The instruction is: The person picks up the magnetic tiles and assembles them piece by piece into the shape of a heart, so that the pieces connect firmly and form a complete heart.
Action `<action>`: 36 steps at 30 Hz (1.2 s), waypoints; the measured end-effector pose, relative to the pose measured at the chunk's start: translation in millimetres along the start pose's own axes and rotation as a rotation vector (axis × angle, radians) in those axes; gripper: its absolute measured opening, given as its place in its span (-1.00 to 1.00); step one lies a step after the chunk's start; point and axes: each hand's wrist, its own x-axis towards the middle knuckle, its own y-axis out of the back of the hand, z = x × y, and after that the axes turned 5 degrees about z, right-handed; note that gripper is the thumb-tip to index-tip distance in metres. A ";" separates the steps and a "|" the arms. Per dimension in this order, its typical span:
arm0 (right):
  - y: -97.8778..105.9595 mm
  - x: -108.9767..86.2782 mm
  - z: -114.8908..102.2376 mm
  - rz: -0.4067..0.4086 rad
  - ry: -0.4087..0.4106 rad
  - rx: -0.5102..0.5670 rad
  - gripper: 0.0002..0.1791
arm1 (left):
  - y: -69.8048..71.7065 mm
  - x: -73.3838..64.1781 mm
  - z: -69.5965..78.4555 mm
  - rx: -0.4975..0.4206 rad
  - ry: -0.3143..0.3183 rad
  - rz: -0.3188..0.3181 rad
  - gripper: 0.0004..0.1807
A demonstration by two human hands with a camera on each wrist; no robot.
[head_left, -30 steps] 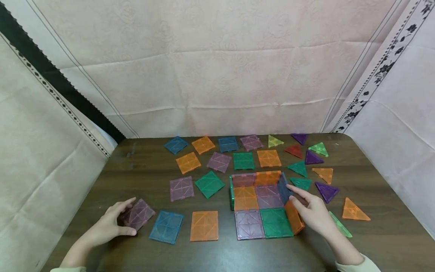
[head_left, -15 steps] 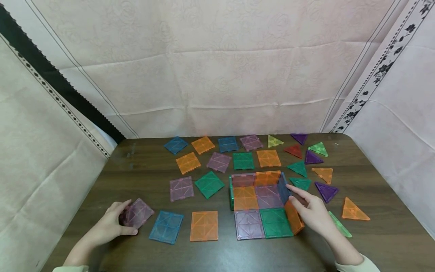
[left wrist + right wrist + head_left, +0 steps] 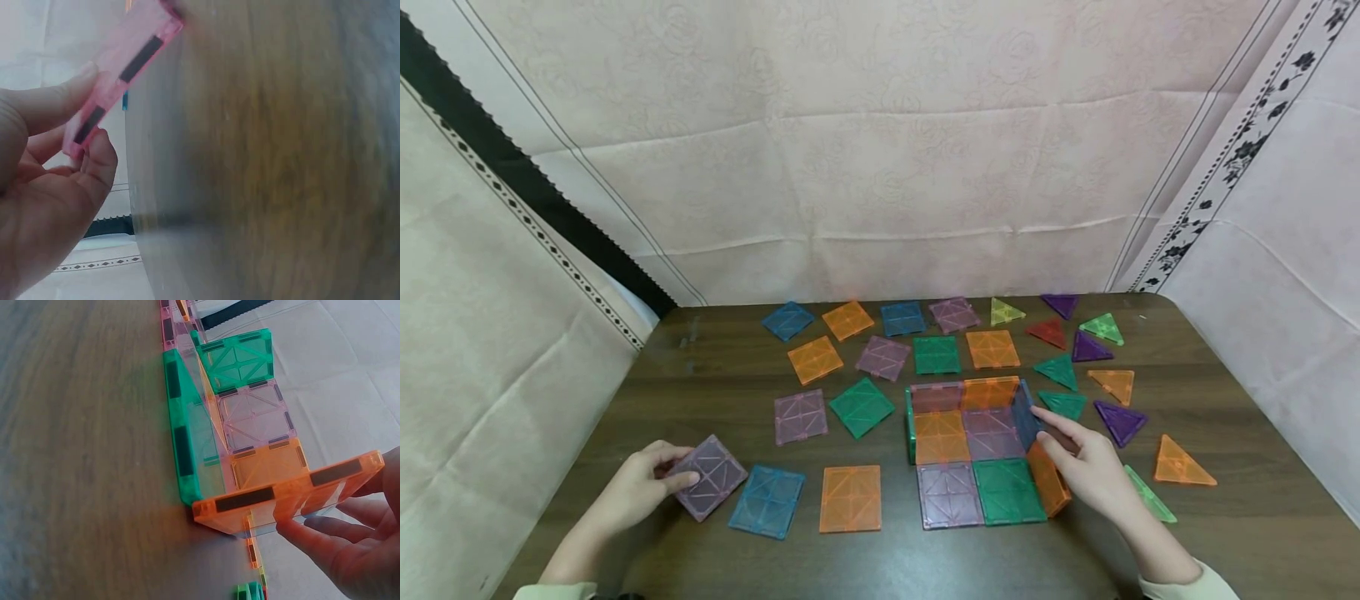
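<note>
My left hand (image 3: 636,487) pinches a purple square magnetic tile (image 3: 717,482), thumb on its upper face and fingers beneath. The left wrist view shows this tile (image 3: 128,69) edge-on, pinkish, with dark magnets in its edge. My right hand (image 3: 1093,467) touches the right side of a low tile box, index fingertip at the blue wall tile (image 3: 1026,417) and thumb by the orange wall tile (image 3: 1049,482). Purple and green tiles (image 3: 1011,492) form part of its floor; the near side has no wall. In the right wrist view, the fingers sit behind the orange wall tile (image 3: 287,494).
A blue square tile (image 3: 767,502) and an orange one (image 3: 851,498) lie between the left hand and the box. Several more squares, such as a green one (image 3: 862,407), lie behind them. Several triangles, including an orange one (image 3: 1182,462), lie right of the box on the wooden table (image 3: 865,571).
My left hand has picked up the purple tile's edge and tilted it, the thumb moving onto its upper face. The right hand and the box look the same.
</note>
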 end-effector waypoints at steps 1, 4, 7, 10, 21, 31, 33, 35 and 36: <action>0.0 -0.1 -0.1 -0.001 -0.001 0.000 -0.53 | -0.1 -0.4 1.4 -0.009 -0.001 0.001 -0.59; 0.1 -0.1 -0.5 0.001 0.003 -0.001 -0.53 | -0.7 -0.3 8.1 -0.026 -0.016 0.022 -0.66; 0.2 -0.1 -0.5 0.002 0.002 0.000 -0.54 | -1.4 1.1 19.4 -0.068 -0.013 0.036 -0.68; 0.3 -0.5 -0.4 0.004 0.006 0.000 -0.54 | -3.5 3.9 35.5 -0.120 0.004 0.038 -0.67; -0.1 0.0 0.5 0.009 0.017 0.003 -0.54 | -37.2 13.6 106.9 -0.327 -0.049 -0.005 -0.81; -1.8 1.0 1.7 0.008 0.004 0.014 -0.54 | -91.4 12.0 154.9 -0.410 -0.060 -0.153 -0.88; -1.6 1.1 1.7 0.011 0.003 0.013 -0.54 | -101.3 11.7 161.9 -0.413 -0.061 -0.169 -0.89; -1.4 1.0 1.5 0.014 0.004 0.011 -0.55 | -110.4 11.5 167.9 -0.413 -0.063 -0.182 -0.89; -1.3 0.8 1.4 0.013 0.003 0.012 -0.55 | -114.7 11.3 170.4 -0.407 -0.066 -0.186 -0.90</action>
